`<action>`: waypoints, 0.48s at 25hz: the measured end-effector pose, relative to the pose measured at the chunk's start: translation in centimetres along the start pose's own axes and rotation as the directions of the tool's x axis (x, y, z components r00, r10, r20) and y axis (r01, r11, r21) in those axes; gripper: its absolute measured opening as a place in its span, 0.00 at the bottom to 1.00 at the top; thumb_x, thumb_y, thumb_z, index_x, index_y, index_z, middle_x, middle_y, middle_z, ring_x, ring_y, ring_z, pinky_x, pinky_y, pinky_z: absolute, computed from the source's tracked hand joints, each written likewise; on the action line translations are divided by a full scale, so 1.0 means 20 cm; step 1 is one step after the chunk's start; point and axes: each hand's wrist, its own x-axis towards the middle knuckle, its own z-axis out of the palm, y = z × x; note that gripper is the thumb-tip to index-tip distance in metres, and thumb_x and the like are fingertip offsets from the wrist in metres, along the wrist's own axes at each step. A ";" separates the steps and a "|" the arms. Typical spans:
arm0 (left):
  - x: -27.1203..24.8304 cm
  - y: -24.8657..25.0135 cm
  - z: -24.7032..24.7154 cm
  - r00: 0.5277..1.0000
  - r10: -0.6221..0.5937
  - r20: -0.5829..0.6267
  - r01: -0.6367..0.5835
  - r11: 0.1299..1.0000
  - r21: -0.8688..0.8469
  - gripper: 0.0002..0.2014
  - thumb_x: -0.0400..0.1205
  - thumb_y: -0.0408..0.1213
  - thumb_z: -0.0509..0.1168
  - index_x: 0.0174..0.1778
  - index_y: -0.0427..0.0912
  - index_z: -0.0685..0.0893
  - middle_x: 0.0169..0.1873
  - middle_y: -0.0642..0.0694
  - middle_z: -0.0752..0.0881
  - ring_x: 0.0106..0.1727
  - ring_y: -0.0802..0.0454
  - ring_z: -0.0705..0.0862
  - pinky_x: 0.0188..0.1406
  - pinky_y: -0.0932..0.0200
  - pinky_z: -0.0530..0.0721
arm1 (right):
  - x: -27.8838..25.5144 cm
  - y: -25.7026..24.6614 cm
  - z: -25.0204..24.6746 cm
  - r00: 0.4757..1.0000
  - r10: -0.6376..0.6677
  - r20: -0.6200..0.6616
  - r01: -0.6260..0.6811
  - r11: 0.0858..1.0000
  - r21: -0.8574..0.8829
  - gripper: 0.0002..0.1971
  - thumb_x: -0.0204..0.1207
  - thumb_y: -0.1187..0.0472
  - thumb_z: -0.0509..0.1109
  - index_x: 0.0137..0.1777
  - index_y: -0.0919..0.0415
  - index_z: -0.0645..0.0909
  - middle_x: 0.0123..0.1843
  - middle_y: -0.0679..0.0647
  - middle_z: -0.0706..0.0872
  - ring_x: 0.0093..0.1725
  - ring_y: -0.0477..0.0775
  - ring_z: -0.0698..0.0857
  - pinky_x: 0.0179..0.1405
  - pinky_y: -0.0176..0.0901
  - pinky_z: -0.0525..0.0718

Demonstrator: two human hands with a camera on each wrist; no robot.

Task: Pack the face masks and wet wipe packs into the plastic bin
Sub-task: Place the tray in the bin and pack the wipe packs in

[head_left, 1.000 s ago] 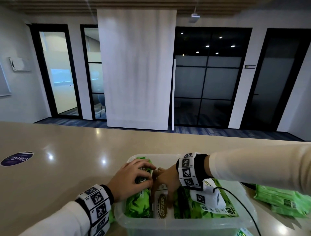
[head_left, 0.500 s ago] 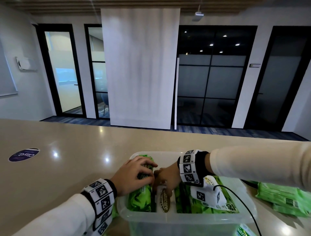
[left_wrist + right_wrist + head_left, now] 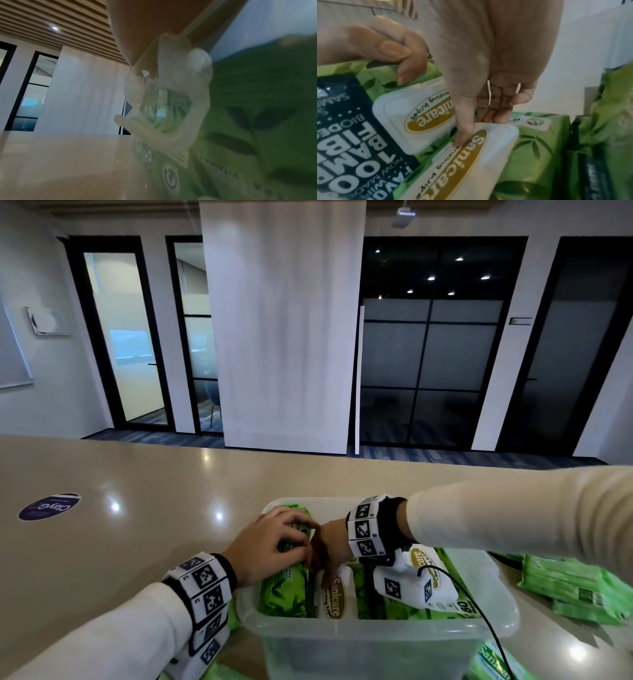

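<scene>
A clear plastic bin (image 3: 376, 635) stands at the near edge of the counter, with several green wet wipe packs on edge inside. My left hand (image 3: 294, 542) curls over the top of the leftmost pack (image 3: 284, 590). Just right of it, my right hand (image 3: 325, 563) reaches down into the bin. In the right wrist view my right hand (image 3: 477, 132) pinches the white-lidded Sanicare pack (image 3: 471, 162), thumb on the lid and fingers behind its top edge. My left hand's fingers (image 3: 399, 54) grip the neighbouring pack (image 3: 412, 108). No face masks are in view.
More green packs (image 3: 575, 590) lie stacked on the beige counter (image 3: 137, 525) right of the bin. One pack (image 3: 496, 662) lies at the bottom right, another (image 3: 222, 672) by my left sleeve. A black cable (image 3: 472, 604) crosses the bin. A round purple sticker (image 3: 49, 506) sits far left.
Both hands keep their holds on the two packs at the bin's left end. Only the view has shifted slightly.
</scene>
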 end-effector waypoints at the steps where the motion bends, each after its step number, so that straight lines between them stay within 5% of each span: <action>1: 0.00 0.00 0.00 1.000 -0.003 0.004 0.003 1.000 0.002 0.11 0.75 0.64 0.55 0.38 0.69 0.81 0.67 0.70 0.75 0.72 0.67 0.66 0.74 0.41 0.66 | 0.00 -0.02 -0.01 1.000 0.021 0.019 -0.020 1.000 -0.020 0.21 0.80 0.49 0.68 0.65 0.64 0.81 0.62 0.57 0.85 0.52 0.54 0.79 0.48 0.33 0.77; 3: 0.00 0.00 0.00 1.000 -0.006 -0.001 0.006 1.000 0.005 0.16 0.74 0.65 0.54 0.43 0.67 0.85 0.67 0.68 0.75 0.72 0.66 0.65 0.74 0.44 0.66 | 0.01 -0.03 -0.04 0.999 0.036 0.005 -0.037 0.997 0.063 0.21 0.79 0.50 0.69 0.66 0.64 0.81 0.61 0.57 0.85 0.49 0.50 0.73 0.43 0.32 0.68; 6: 0.00 0.00 0.00 1.000 -0.008 0.002 0.008 1.000 0.016 0.23 0.73 0.66 0.53 0.47 0.60 0.89 0.68 0.68 0.74 0.72 0.66 0.64 0.75 0.48 0.64 | 0.03 0.02 -0.06 0.996 0.022 0.091 -0.042 0.975 0.219 0.21 0.79 0.50 0.70 0.69 0.58 0.80 0.66 0.56 0.84 0.54 0.48 0.76 0.55 0.34 0.68; 8: 0.00 0.00 0.00 1.000 -0.004 0.002 0.004 1.000 0.013 0.21 0.74 0.65 0.54 0.45 0.61 0.88 0.67 0.69 0.74 0.72 0.67 0.64 0.74 0.48 0.63 | 0.06 0.06 -0.05 0.988 0.035 0.150 -0.076 0.960 0.270 0.21 0.78 0.49 0.71 0.69 0.54 0.81 0.65 0.51 0.84 0.57 0.47 0.77 0.62 0.37 0.70; 12: 0.00 0.00 -0.01 1.000 -0.015 -0.001 0.015 1.000 0.000 0.18 0.73 0.65 0.53 0.43 0.64 0.86 0.67 0.69 0.74 0.71 0.67 0.65 0.74 0.48 0.64 | 0.07 0.07 -0.04 0.994 0.052 0.096 -0.084 0.923 0.375 0.19 0.75 0.49 0.74 0.64 0.54 0.84 0.54 0.45 0.86 0.52 0.44 0.79 0.57 0.34 0.69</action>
